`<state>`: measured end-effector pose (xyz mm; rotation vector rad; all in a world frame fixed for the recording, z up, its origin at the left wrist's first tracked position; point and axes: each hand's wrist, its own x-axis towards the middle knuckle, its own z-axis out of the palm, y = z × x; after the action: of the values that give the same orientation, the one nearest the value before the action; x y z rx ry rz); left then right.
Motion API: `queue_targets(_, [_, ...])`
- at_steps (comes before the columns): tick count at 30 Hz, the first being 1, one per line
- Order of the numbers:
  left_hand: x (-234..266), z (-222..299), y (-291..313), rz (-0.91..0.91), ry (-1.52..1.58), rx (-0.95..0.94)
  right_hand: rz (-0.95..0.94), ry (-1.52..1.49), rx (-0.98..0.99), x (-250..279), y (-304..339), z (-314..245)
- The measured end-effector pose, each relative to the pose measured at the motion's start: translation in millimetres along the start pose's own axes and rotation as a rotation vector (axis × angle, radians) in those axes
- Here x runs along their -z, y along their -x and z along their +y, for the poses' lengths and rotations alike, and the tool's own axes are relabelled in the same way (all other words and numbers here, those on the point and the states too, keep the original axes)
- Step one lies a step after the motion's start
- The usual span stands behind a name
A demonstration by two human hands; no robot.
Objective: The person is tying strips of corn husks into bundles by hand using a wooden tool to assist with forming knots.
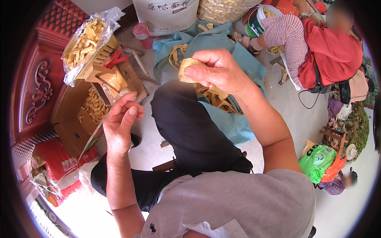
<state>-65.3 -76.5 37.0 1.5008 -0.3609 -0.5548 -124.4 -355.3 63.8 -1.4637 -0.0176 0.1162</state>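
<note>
My right hand (222,73) is raised over my knee, with thumb and fingers closed on a folded pale-yellow strip (189,70) with a rounded, looped shape. I cannot make out the strip's material. Over to the left, my left hand (122,119) is held up with its fingers loosely bent and apart, and nothing shows in it. It is nearest to a small wooden stand (137,85). More long yellow strips (222,101) lie on a blue-green cloth (248,77) beneath my right hand, partly hidden by my hand and leg.
At the left, a plastic-lined basket (97,59) holds yellow folded pieces. Below it a cardboard box (73,137) contains more. A pink-lidded container (142,32) and a white sack (168,18) stand behind. A person in red (331,59) sits at right, near a bucket (256,25).
</note>
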Motion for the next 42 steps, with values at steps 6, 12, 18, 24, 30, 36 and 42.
queue_targets(6, [-53, 25, -12, -0.046, -0.009, -0.006, 0.046, -0.364, 0.160, -19, -16, -32])
queue_targets(12, [-103, 11, -29, -0.147, -0.486, -0.033, 0.128, -0.438, 0.166, -39, -21, -27])
queue_targets(18, [-114, 13, -32, -0.088, -0.754, -0.168, 0.436, -0.220, 0.209, -14, -15, -3])
queue_targets(24, [-101, 15, -27, -0.102, -0.226, 0.070, 0.195, 0.156, 0.033, 9, 21, 24])
queue_targets(30, [-97, 10, -32, -0.075, -0.077, 0.100, 0.182, 0.662, 0.071, -7, 77, 82])
queue_targets(36, [-99, 15, -34, -0.016, -0.108, 0.141, 0.479, 0.798, 0.276, -14, 79, 68])
queue_targets(42, [-94, 16, -30, -0.043, 0.175, 0.236, 0.565, 0.584, 0.233, 2, 77, 44])
